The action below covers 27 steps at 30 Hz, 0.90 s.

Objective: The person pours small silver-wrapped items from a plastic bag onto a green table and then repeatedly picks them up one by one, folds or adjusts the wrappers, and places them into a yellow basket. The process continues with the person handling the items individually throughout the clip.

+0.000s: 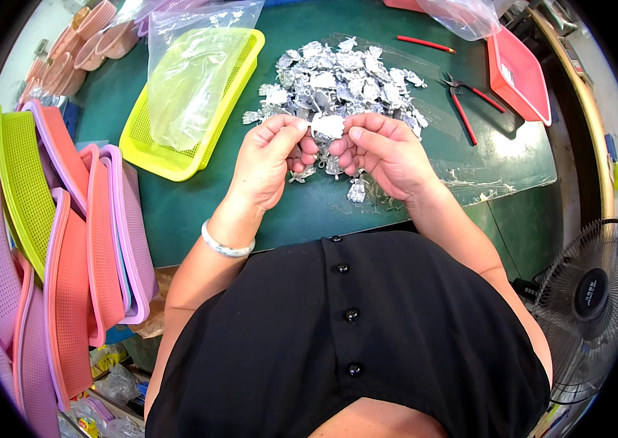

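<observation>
A small silver-grey metal piece [328,126] is held up between the 2 hands, just above the near side of a heap of similar pieces [345,77] on the green counter [177,223]. Its left edge is pinched between thumb and forefinger of the left hand [265,157], and its right edge is gripped in the same way by the right hand [388,153]. On both hands the other fingers are curled inward, and the gap between the 2 sets of fingertips is narrow, filled by the piece. Its bright face is washed out by glare, so fine detail cannot be told.

By its size against the fingers, the piece is judged to be light, and by its metallic look, stiff rather than soft. Its body is unlikely to be crushed by a fingertip pinch, but any thin projections could be bent or snapped. The smooth sheen suggests some slipperiness; a hold on opposite outer edges, as shown, seems best, with sharp corners avoided.

A loose piece [356,190] is lying nearer the counter's front edge. To the left, a yellow-green basket [166,169] is partly covered by a clear plastic bag [196,87]; to the right, red-handled pliers [456,86] are laid open.
</observation>
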Available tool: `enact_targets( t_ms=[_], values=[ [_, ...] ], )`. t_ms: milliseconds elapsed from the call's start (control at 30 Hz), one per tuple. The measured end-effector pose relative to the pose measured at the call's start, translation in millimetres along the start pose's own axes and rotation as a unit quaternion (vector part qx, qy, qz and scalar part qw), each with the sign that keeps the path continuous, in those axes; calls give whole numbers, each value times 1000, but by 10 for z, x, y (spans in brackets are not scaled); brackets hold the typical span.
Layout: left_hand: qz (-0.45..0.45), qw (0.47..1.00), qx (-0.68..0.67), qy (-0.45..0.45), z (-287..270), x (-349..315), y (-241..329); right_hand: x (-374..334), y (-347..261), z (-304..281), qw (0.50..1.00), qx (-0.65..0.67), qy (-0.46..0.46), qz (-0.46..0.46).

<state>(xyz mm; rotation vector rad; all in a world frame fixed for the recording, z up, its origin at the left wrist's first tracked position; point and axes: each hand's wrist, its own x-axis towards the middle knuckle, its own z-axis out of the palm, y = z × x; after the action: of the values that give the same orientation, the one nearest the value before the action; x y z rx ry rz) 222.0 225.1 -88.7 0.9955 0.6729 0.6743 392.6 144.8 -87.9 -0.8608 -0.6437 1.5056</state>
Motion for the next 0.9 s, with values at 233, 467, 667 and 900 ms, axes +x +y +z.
enact_targets(
  t_ms=[233,467,667,900],
  values=[
    [16,1000,16,9,-6,-2,-26,0,7,8,1000,0,11,7],
    [27,999,-28,-2,37,-47,-30,14,125,52,998,-45,41,-36],
    [0,996,-88,-18,-7,-47,-30,8,159,152,996,-67,48,-46],
    [-3,998,-70,-6,-59,-38,-47,-2,172,131,996,-85,23,-33]
  ],
)
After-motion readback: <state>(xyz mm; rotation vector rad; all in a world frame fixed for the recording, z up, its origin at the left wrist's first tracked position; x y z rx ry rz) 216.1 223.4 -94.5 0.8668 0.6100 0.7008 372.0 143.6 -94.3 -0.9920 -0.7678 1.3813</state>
